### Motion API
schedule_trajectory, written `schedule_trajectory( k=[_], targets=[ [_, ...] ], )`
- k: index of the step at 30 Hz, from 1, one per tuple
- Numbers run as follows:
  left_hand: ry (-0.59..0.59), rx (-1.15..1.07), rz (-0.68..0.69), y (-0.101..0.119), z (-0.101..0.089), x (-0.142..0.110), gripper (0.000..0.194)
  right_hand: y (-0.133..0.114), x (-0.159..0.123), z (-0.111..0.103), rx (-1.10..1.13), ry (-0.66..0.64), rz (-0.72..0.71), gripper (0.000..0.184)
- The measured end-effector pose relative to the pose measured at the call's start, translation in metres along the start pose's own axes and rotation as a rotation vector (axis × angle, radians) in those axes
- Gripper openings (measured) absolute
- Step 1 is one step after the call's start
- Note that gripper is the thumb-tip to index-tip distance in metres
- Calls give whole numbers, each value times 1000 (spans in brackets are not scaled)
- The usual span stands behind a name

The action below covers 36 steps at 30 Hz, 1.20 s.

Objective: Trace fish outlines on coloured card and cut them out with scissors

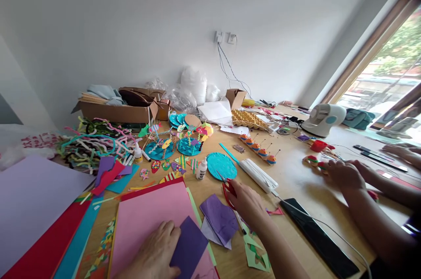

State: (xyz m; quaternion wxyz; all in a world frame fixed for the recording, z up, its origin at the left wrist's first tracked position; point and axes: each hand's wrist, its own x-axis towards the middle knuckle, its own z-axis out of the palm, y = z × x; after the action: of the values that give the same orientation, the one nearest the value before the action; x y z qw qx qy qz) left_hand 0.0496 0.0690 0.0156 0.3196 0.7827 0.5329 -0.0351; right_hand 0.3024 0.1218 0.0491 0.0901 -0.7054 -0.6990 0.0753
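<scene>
My left hand [157, 244] grips the edge of a dark purple sheet of paper [190, 246] over a stack of pink paper [154, 206]. In my right hand [248, 202] is a pair of red-handled scissors [225, 189], the blades pointing away toward a round turquoise disc [222, 166]. Cut purple paper [219, 219] lies between my hands. A white glue bottle [201, 169] stands beside the disc. Behind it, paper fish cut-outs [178, 168] are spread out. Decorated turquoise discs [189, 146] carry small sea-creature figures.
Pipe cleaners [95, 143] are heaped at left near a cardboard box [115, 110]. A white power strip [258, 175], its cable and a black phone-like slab [315, 235] lie at right. Another person's hands [345, 176] work there near a fan [322, 119].
</scene>
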Motion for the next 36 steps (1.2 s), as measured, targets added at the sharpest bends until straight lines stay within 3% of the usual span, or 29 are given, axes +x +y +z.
schedule_trajectory(
  k=[5, 9, 12, 17, 23, 36],
  targets=[
    [23, 10, 26, -4, 1, 2, 58, -31, -5, -2, 80, -55, -155, 16],
    [89, -5, 64, 1, -1, 9, 73, -58, -10, 19, 158, -157, -265, 13],
    [139, -24, 91, 6, -6, 21, 64, -66, -10, 39, 211, -104, -270, 12],
    [134, -12, 88, 11, -10, 40, 49, -61, -9, 58, 328, 53, -295, 16],
    [108, -11, 101, 13, -12, 45, 43, -53, -6, 65, 368, 140, -279, 17],
    [104, 23, 148, 20, -17, 46, 48, -49, -3, 66, 441, 139, -263, 17]
  ],
)
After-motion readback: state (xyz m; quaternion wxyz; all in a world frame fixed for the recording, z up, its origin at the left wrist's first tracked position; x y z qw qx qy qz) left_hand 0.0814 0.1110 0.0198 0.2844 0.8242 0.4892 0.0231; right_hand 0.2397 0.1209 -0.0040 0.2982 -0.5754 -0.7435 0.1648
